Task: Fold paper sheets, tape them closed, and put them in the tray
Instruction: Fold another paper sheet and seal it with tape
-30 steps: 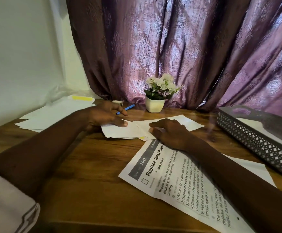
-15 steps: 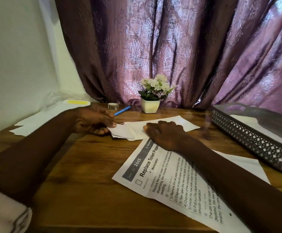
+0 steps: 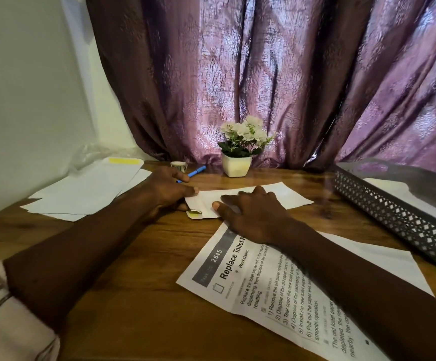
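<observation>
A white paper sheet (image 3: 284, 195), partly folded, lies on the wooden table in front of the flower pot. My left hand (image 3: 168, 191) pinches its left end, thumb on top and fingers beneath. A small yellowish curled bit (image 3: 194, 213) shows at the paper's near-left corner. My right hand (image 3: 252, 213) lies flat on the sheet with straight fingers, pressing it down. The grey perforated tray (image 3: 393, 214) stands at the right with a white paper (image 3: 391, 187) inside. A tape roll (image 3: 179, 166) sits behind my left hand.
A stack of blank sheets (image 3: 86, 191) lies at the left. A blue pen (image 3: 196, 171) and a white flower pot (image 3: 236, 165) stand at the back by the purple curtain. A printed instruction sheet (image 3: 258, 290) lies under my right forearm.
My left hand has drawn the paper's left part inward, so the sheet looks narrower and thicker at that end. My right hand has stayed pressing on it.
</observation>
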